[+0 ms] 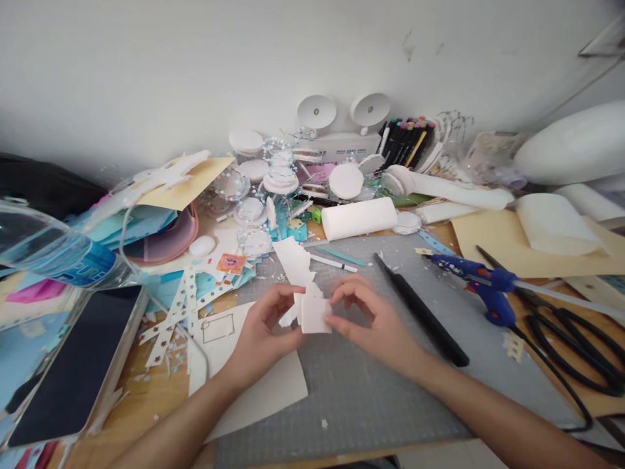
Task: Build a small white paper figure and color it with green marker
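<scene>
A grey gridded cutting mat [381, 404] is laid on a cluttered wooden table [161, 391], backed by a white wall [195, 65]. Over the mat, a small white square paper piece [316, 316] is pinched at its left by the left hand [263, 333] and at its right edge by the right hand [374, 320], thumbs and fingers nearly together. Its front is seen smooth; ragged white paper scraps [293, 264] are seen behind.

Bottle [43, 238] just behind phone [78, 365]: blue label [92, 260], letters "PU", rest unclear. Twin-lamp box [361, 144], far behind phone to right: print too small to read.
</scene>
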Motion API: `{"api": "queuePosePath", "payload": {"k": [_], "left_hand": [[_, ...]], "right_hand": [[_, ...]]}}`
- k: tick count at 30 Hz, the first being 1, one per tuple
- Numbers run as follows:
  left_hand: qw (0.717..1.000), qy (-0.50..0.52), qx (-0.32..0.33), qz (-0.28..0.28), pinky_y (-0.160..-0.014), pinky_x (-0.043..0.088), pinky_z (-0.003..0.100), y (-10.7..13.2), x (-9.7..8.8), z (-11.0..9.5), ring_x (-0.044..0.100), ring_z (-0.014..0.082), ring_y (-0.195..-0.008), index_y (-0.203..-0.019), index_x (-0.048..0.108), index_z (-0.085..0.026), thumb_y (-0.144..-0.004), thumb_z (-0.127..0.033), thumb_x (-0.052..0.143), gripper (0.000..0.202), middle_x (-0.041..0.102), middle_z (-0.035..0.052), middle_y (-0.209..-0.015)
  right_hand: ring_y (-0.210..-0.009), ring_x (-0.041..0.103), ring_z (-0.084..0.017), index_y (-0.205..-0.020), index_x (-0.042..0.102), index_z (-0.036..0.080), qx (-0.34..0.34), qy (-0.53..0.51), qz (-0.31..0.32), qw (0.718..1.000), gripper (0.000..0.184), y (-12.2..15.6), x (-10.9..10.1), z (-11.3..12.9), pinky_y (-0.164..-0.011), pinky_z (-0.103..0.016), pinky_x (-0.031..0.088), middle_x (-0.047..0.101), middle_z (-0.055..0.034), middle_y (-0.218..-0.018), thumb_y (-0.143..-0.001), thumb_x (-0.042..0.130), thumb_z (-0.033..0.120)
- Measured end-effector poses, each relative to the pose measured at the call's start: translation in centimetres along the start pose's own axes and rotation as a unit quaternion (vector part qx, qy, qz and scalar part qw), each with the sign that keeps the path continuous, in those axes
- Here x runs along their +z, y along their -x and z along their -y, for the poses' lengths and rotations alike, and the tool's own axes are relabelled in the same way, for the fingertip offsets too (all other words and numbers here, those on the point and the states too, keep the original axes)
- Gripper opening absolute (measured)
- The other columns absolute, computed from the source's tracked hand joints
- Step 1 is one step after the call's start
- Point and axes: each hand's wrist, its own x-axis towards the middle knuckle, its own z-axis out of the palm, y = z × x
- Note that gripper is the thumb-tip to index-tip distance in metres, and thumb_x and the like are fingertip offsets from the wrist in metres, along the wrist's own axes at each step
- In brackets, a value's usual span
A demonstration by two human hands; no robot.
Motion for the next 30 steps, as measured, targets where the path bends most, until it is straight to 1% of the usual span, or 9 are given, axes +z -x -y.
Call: {"api": "queuePosePath", "payload": {"k": [5,9,11,13,17,20,24,28,30], "left_hand": [[1.0,0.005,-0.004,-0.025,-0.082,0.047,0.027,-0.2,0.1,0.0,0.061,0.0184,-0.098,-0.102,0.057,-0.023,-0.07,-0.012,0.069,0.036,0.065,0.0037,-0.1],[0.999,-0.011,0.008,-0.037,-0.084,0.046,0.027,-0.1,0.1,0.3,0.06,0.0173,-0.096,-0.103,0.057,-0.022,-0.069,-0.01,0.067,0.037,0.062,0.0023,-0.098],[0.999,-0.02,0.016,-0.032,-0.084,0.046,0.026,0.0,0.0,0.5,0.059,0.0173,-0.095,-0.104,0.058,-0.022,-0.07,-0.009,0.066,0.038,0.061,0.0024,-0.098],[0.999,-0.025,0.028,-0.026,-0.084,0.046,0.026,0.1,0.0,0.7,0.059,0.0175,-0.094,-0.106,0.058,-0.022,-0.069,-0.009,0.066,0.039,0.061,0.0026,-0.098],[0.998,-0.029,0.038,-0.029,-0.084,0.045,0.026,0.0,0.0,0.7,0.059,0.0177,-0.094,-0.106,0.058,-0.021,-0.07,-0.01,0.066,0.038,0.062,0.0031,-0.098],[0.999,-0.004,0.022,-0.049,-0.084,0.045,0.027,-0.1,-0.2,0.3,0.06,0.0182,-0.097,-0.104,0.057,-0.021,-0.071,-0.016,0.068,0.035,0.064,0.0034,-0.099],[0.997,0.025,0.011,-0.071,-0.079,0.048,0.026,-0.2,-0.3,0.0,0.061,0.0192,-0.098,-0.101,0.055,-0.02,-0.071,-0.021,0.067,0.032,0.065,0.0041,-0.098],[0.997,0.012,0.035,-0.067,-0.085,0.046,0.028,0.0,-0.2,0.1,0.061,0.018,-0.097,-0.102,0.055,-0.02,-0.071,-0.019,0.067,0.034,0.064,0.0029,-0.097],[0.997,0.009,0.049,-0.064,-0.087,0.045,0.029,0.1,-0.2,0.3,0.061,0.0177,-0.097,-0.103,0.055,-0.02,-0.071,-0.018,0.067,0.034,0.063,0.0023,-0.096]], "right_hand": [[-0.098,0.051,-0.021,-0.094,0.057,0.024,-0.046,0.075,0.019,0.996,0.021,0.2,-0.1,0.1,-0.085,-0.035,0.042,0.052,-0.005,-0.1,-0.077,0.069,0.029],[-0.106,0.049,-0.025,-0.11,0.051,0.025,-0.089,0.124,0.031,0.988,0.045,0.5,0.1,-0.1,-0.091,-0.04,0.04,0.053,-0.0079,-0.11,-0.073,0.073,0.036],[-0.108,0.049,-0.026,-0.116,0.049,0.024,-0.106,0.144,0.031,0.983,0.05,0.4,0.3,-0.2,-0.093,-0.042,0.039,0.053,-0.0086,-0.112,-0.073,0.073,0.034],[-0.107,0.049,-0.025,-0.116,0.05,0.024,-0.106,0.152,0.028,0.982,0.046,0.1,0.2,-0.1,-0.093,-0.041,0.039,0.054,-0.0081,-0.111,-0.075,0.071,0.03],[-0.101,0.05,-0.023,-0.101,0.053,0.022,-0.094,0.147,0.03,0.984,0.033,-0.3,-0.4,0.7,-0.088,-0.037,0.041,0.055,-0.006,-0.104,-0.073,0.072,0.025],[-0.096,0.051,-0.021,-0.092,0.053,0.022,-0.102,0.141,-0.002,0.985,0.022,0.3,-1.1,0.9,-0.085,-0.035,0.042,0.055,-0.0052,-0.098,-0.076,0.068,0.021],[-0.085,0.053,-0.019,-0.088,0.053,0.022,-0.069,0.124,-0.047,0.989,0.011,1.5,-0.9,0.6,-0.076,-0.032,0.044,0.056,-0.0042,-0.09,-0.081,0.061,0.02],[-0.092,0.055,-0.02,-0.109,0.052,0.022,0.022,0.087,-0.001,0.996,0.035,1.9,0.8,0.5,-0.081,-0.034,0.045,0.058,-0.0062,-0.105,-0.077,0.067,0.027],[-0.091,0.056,-0.02,-0.109,0.052,0.022,0.054,0.049,0.006,0.997,0.035,1.8,1.7,0.7,-0.082,-0.034,0.046,0.059,-0.0052,-0.102,-0.078,0.067,0.03]]}}
